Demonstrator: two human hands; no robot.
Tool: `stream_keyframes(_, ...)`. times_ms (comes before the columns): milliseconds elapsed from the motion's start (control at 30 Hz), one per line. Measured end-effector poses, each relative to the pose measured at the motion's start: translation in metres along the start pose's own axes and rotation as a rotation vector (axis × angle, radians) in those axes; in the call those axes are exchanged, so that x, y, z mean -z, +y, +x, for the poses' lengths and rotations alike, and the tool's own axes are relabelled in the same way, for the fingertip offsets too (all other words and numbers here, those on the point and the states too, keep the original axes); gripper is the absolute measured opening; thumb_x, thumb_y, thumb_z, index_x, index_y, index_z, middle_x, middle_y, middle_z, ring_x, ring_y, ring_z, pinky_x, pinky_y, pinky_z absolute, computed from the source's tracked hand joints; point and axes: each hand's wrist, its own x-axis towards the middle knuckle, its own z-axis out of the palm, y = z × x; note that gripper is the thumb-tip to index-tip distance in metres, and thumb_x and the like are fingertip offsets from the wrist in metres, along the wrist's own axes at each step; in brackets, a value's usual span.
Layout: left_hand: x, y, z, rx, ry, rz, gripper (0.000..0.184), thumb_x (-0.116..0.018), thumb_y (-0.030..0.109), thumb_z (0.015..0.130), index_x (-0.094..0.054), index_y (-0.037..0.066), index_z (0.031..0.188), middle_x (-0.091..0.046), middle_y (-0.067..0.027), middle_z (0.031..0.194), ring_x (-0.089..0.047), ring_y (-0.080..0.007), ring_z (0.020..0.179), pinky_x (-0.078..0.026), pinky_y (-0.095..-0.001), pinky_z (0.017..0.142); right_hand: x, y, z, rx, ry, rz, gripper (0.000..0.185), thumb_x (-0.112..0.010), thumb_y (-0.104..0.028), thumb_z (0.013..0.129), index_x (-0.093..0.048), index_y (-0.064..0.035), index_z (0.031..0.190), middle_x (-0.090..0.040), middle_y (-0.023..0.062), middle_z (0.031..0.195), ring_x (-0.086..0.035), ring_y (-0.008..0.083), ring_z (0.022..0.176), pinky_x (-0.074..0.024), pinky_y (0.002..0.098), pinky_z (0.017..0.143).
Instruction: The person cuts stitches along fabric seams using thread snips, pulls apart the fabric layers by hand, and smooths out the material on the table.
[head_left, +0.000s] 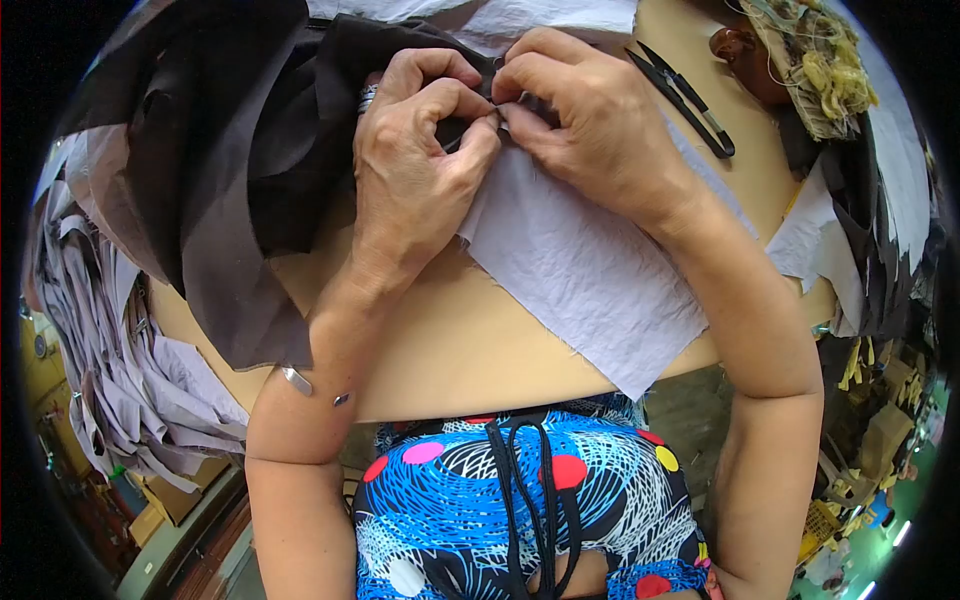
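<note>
Both hands meet at the upper middle of the view, fingertips almost touching. My left hand (420,150) pinches the edge of dark fabric (290,130) between thumb and forefinger; a ring shows on one finger. Opposite it, my right hand (590,125) is closed in a pinch at the same spot, where the dark fabric meets a light grey cloth (590,260). The grey cloth hangs down from the fingers over the tan table (440,350), its frayed corner pointing toward my body. The exact bit held is too small to make out.
Black thread snips (685,100) lie on the table right of my right hand. A bundle of yellowish threads and scraps (825,75) is at the upper right, with grey and dark cloth (820,230) below it. Layered grey pieces (130,330) hang at the left edge.
</note>
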Motion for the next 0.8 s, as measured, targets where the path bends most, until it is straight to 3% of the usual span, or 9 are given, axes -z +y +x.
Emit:
stream_keyframes(100, 0.001, -0.001, 0.000, -0.022, -0.007, 0.005, 0.004, -0.064, 0.003, 0.068, -0.064, 0.000, 0.072, -0.060, -0.0073, 0.094, -0.060, -0.0216, 0.085, -0.047, -0.0309, 0.074, -0.004, 0.000, 0.000, 0.073, 0.021, -0.096, 0.010, -0.064, -0.004, 0.073, -0.063, -0.0006, 0.083, -0.062, 0.0093, 0.083, -0.062, 0.0275, 0.070, -0.0495, 0.0344, 0.063)
stream_keyframes(300, -0.001, -0.001, 0.000, -0.006, -0.023, 0.022, 0.006, -0.064, 0.004, 0.069, -0.063, -0.001, 0.070, -0.060, -0.0080, 0.094, -0.059, -0.0234, 0.086, -0.047, -0.0326, 0.075, -0.001, 0.007, 0.003, -0.205, -0.024, 0.038, 0.009, -0.063, -0.005, 0.073, -0.063, 0.0013, 0.081, -0.064, 0.0099, 0.078, -0.062, 0.0211, 0.068, -0.0488, 0.0305, 0.064)
stream_keyframes(533, -0.002, 0.004, 0.001, 0.033, 0.030, 0.046, 0.006, -0.064, 0.005, 0.070, -0.064, -0.001, 0.071, -0.059, -0.0093, 0.093, -0.058, -0.0244, 0.086, -0.046, -0.0333, 0.075, 0.002, 0.009, 0.002, -0.236, -0.062, 0.143, 0.010, -0.064, -0.005, 0.075, -0.064, 0.0025, 0.082, -0.065, 0.0092, 0.077, -0.063, 0.0162, 0.070, -0.0485, 0.0276, 0.066)
stream_keyframes(800, 0.000, 0.000, -0.001, 0.019, -0.009, 0.051, 0.006, -0.065, 0.005, 0.071, -0.065, -0.001, 0.074, -0.059, -0.0078, 0.094, -0.058, -0.0217, 0.076, -0.047, -0.0322, 0.066, -0.002, 0.001, 0.001, -0.189, -0.029, 0.001, 0.011, -0.064, -0.005, 0.077, -0.065, 0.0006, 0.086, -0.064, 0.0088, 0.081, -0.063, 0.0214, 0.072, -0.0485, 0.0296, 0.065)
